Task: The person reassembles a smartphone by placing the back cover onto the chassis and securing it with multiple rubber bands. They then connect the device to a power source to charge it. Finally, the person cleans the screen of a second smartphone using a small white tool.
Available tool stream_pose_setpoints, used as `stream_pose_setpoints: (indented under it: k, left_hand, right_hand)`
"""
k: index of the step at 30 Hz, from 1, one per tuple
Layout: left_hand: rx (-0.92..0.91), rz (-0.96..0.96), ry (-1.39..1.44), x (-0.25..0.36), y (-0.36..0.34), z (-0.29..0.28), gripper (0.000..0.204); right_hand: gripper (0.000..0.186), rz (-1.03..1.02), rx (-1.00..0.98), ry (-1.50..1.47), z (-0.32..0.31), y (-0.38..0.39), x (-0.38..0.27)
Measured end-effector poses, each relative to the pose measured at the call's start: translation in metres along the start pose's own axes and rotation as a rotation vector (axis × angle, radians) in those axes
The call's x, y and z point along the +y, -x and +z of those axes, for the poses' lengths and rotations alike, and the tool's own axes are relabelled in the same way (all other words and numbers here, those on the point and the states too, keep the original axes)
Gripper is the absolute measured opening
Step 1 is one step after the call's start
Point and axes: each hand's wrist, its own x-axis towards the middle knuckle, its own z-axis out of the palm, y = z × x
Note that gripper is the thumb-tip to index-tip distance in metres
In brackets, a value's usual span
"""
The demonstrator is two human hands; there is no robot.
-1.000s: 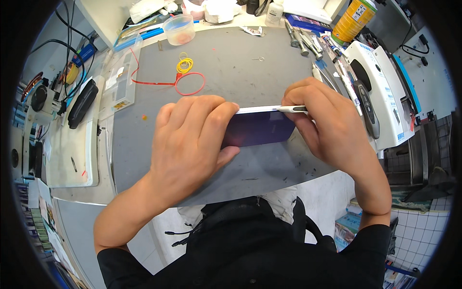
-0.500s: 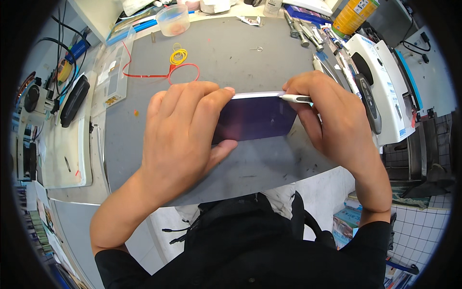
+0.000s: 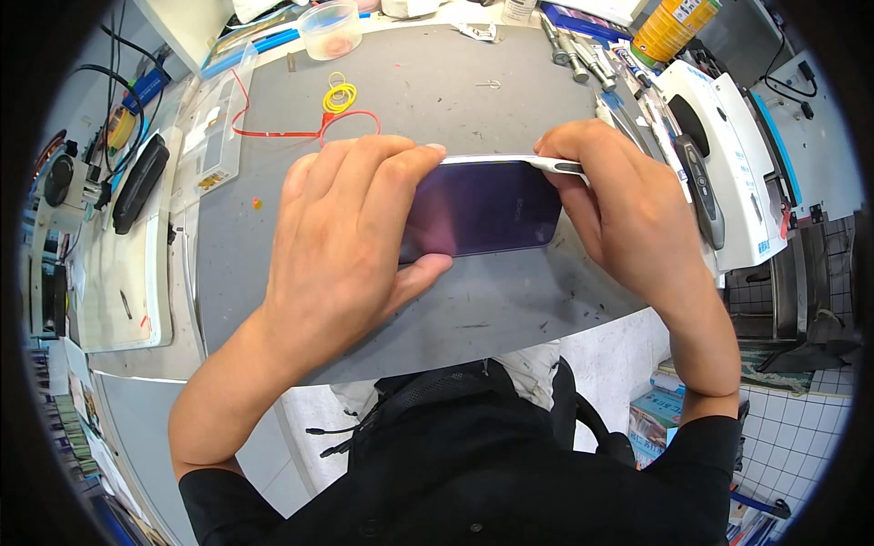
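Observation:
A smartphone (image 3: pixel 487 211) with a dark purple back stands tilted on its long edge over the grey mat. My left hand (image 3: pixel 350 218) is closed around its left end, fingers along the far edge and thumb on the near edge. Between the thumb and forefinger of my right hand (image 3: pixel 619 196) is a slim white pry tool (image 3: pixel 560 166) with a dark inset. The tool's tip meets the phone's far edge near the right corner. My fingers partly hide both phone and tool.
The grey mat (image 3: pixel 437 337) carries a yellow cable coil (image 3: pixel 340 94), a red strap (image 3: pixel 273 133) and a clear round tub (image 3: pixel 330 35). A clear compartment box (image 3: pixel 214 146) lies left. Screwdrivers (image 3: pixel 583 59), a grey handheld tool (image 3: pixel 699 191) and a white machine (image 3: pixel 728 164) line the right.
The phone has tilted so more of its back shows. The far edge and both hands have moved slightly up and away; both grips stay the same.

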Motion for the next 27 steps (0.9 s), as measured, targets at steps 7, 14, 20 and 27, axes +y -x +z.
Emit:
stream_pose_setpoints:
  k: [7, 14, 20, 27]
  left_hand:
    - [-0.012, -0.011, 0.058, -0.004, -0.001, 0.002, 0.075]
    - [-0.001, 0.015, 0.057, -0.006, 0.0, 0.003, 0.076]
    - [0.025, 0.026, 0.024, -0.001, 0.0, 0.003, 0.075]
    - [0.037, 0.044, -0.022, 0.002, 0.001, 0.001, 0.082]
  right_hand:
    - [0.027, -0.024, 0.051, 0.04, 0.011, 0.003, 0.0]
    - [0.021, -0.055, 0.024, 0.004, 0.009, 0.0, 0.005]
    - [0.014, -0.005, -0.114, -0.061, -0.013, -0.016, 0.007]
    - [0.018, -0.092, -0.312, -0.108, -0.03, -0.036, 0.022]
